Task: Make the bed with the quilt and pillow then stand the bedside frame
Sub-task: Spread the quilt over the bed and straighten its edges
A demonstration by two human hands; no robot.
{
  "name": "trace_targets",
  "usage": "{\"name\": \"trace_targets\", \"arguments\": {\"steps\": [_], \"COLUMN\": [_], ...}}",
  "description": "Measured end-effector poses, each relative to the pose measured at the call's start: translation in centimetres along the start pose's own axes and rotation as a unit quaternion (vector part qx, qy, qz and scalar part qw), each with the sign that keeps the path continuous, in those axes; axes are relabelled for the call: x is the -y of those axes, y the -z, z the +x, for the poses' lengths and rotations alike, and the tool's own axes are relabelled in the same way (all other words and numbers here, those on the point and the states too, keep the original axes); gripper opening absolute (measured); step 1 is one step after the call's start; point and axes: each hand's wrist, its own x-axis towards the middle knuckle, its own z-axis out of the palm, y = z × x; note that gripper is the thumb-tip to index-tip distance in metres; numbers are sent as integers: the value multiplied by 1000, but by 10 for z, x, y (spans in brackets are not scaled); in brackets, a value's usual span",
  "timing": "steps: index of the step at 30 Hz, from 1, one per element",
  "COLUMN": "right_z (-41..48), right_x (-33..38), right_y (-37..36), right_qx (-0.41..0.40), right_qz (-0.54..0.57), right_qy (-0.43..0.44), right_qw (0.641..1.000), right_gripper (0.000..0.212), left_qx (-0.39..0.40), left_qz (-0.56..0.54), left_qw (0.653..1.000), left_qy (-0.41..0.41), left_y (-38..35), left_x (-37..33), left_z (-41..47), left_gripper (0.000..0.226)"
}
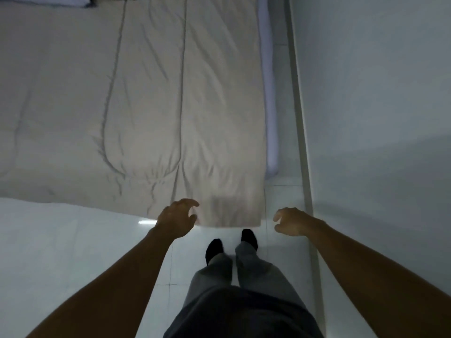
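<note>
Looks down on a beige quilt (151, 93) spread flat over the bed, near edge hanging to the white tiled floor (73, 240). Shows a pale mattress edge (269, 93) along the quilt's right side and a pillow (44, 0) corner at the far left. Holds the left hand (177, 219) at the quilt's hem, fingers loosely curled and gripping nothing, contact unclear. Keeps the right hand (290, 222) apart over the floor, likewise loosely curled and empty.

matt beige cloth quilt (151, 113), stitched & creased, over a smooth pale mattress edge (271, 118); glossy white tile floor (73, 240) w/ glare; matt painted wall (378, 93).
</note>
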Motion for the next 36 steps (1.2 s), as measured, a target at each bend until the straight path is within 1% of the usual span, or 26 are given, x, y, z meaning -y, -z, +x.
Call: {"name": "trace_targets", "arguments": {"steps": [6,10,13,18,23,28,30,33,36], "right_z": [-39,-60,-71,-61,-40,-36,-33,-27,-17], "right_x": [-5,-12,-25,-62,-100,-141,-147,-150,-141], "right_y": [2,24,50,106,187,278,313,364,403], "right_qx": [-63,-94,-121,-166,-196,-228,-252,-303,-325], "right_qz": [124,184,209,240,252,269,291,359,421], "right_qy": [20,37,46,65,98,139,158,176,198], "right_qw": [990,978,969,954,943,925,909,865,823], "right_gripper": [40,37,37,34,33,25,23,20,23], "left_qx": [49,51,72,46,14,-33,-60,-92,-116], "left_qz": [-56,-107,-105,-106,-109,-156,-198,-254,-288], "left_qw": [997,991,989,988,987,981,971,953,939], "left_qy": [-35,-55,-75,-102,-114,-113,-122,-138,-148], "left_y": [20,37,51,79,113,158,174,191,203], "left_x": [-20,-53,-85,-152,-228,-316,-345,-388,-411], "left_z": [16,33,48,94,156,214,228,250,274], "left_gripper": [39,34,34,32,31,29,28,27,24]}}
